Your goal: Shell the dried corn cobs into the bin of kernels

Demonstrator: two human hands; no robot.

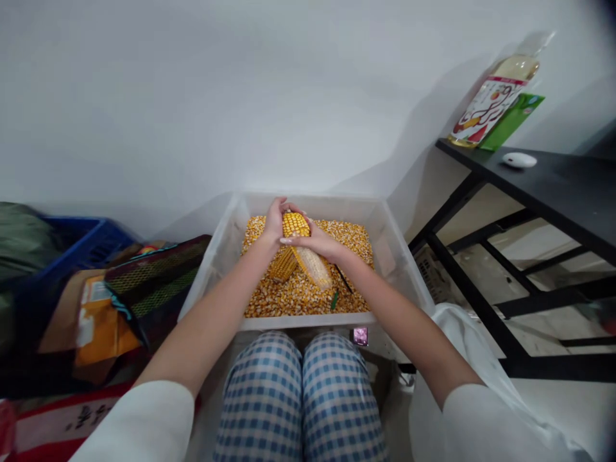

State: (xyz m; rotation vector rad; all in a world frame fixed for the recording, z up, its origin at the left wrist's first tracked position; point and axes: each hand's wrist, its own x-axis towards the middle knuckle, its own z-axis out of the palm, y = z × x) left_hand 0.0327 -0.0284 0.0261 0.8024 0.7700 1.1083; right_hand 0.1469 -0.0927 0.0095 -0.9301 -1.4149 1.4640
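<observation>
Both of my hands are wrapped round a yellow corn cob (295,225) above a translucent plastic bin (308,321). My left hand (275,221) grips it from the left, and my right hand (317,242) closes on it from the right with the thumb across its near side. Loose corn kernels (274,301) cover the bin's floor. Beneath my hands lie another yellow cob (283,265) and a paler, partly bare cob (314,268). A small green piece (334,299) and a thin dark stick (344,280) rest on the kernels.
On the right a black shelf (568,186) carries a bottle (495,96), a green carton (513,122) and a white oval object (520,160). A blue crate (101,234) and a dark mesh bag (158,282) stand left. Behind the bin is a white wall (289,96).
</observation>
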